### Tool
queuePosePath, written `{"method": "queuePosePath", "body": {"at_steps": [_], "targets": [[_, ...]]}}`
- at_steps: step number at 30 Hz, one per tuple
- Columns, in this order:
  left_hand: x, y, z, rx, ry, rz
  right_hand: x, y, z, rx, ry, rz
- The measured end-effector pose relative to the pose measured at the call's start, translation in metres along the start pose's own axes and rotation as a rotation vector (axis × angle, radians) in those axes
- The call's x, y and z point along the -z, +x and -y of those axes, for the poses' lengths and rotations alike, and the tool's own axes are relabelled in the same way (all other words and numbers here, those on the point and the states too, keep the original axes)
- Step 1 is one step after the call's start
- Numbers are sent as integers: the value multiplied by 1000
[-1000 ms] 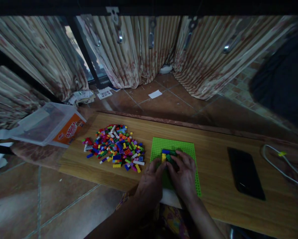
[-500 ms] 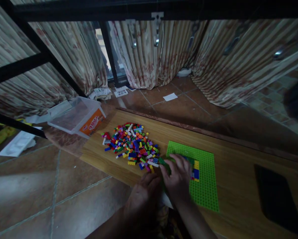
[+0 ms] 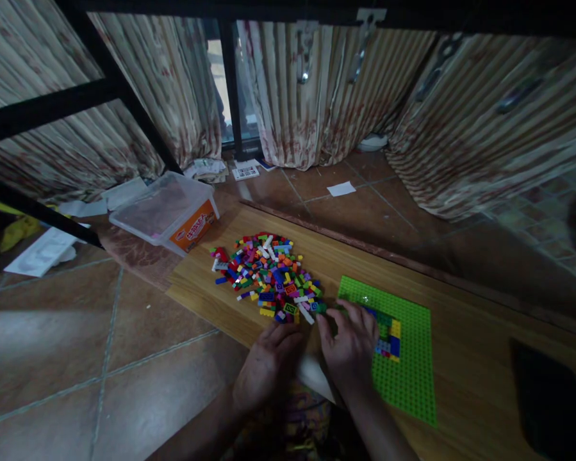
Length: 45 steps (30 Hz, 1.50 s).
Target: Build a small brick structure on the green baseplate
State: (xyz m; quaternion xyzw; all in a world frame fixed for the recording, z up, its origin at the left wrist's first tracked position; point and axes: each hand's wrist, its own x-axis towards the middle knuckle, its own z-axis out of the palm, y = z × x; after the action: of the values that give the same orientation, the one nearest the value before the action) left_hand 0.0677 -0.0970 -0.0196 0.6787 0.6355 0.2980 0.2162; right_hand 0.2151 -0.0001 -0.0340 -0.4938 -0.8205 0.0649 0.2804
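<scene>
A heap of small mixed-colour building bricks (image 3: 268,269) lies on the wooden board. At its near edge is my left hand (image 3: 266,362), its fingers curled together; whatever they may hold is hidden. My right hand (image 3: 350,346) hovers over the left side of the green baseplate (image 3: 412,371), fingers bent and apart. Its thumb and forefinger come close to a dark green brick (image 3: 321,308) at the heap's right end; touching or not, I cannot tell. Partly behind that hand, a built patch of yellow, blue, green and grey bricks (image 3: 394,339) sits on the baseplate.
A clear plastic box (image 3: 160,208) with an orange label stands beyond the board's left end. A dark flat object (image 3: 550,397) lies on the wooden board (image 3: 475,358) at right. Papers (image 3: 341,189) are on the tiled floor, before striped curtains (image 3: 288,115).
The view has shifted, so the board and bricks appear farther right. My left hand has moved slightly away from my right hand. More of the built brick patch shows beside my right hand.
</scene>
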Motion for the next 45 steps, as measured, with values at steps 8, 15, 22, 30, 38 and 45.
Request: {"method": "queuePosePath", "body": {"at_steps": [8,15,22,30,38,45], "targets": [[6,-9,11,37,-99,-91,-3,2,-1,-14,3,-14],[11,-3,18,33,-138,-112,0,10,18,-15,55,22],[14,-5,25,0,-161,-130,-4,10,42,117,145,108],[13,-3,30,-57,-131,-169,-15,18,60,63,156,180],[14,-2,30,-75,-100,-171,20,17,53,12,462,143],[4,-1,7,-124,-112,-163,61,-12,-17,-516,670,110]]}}
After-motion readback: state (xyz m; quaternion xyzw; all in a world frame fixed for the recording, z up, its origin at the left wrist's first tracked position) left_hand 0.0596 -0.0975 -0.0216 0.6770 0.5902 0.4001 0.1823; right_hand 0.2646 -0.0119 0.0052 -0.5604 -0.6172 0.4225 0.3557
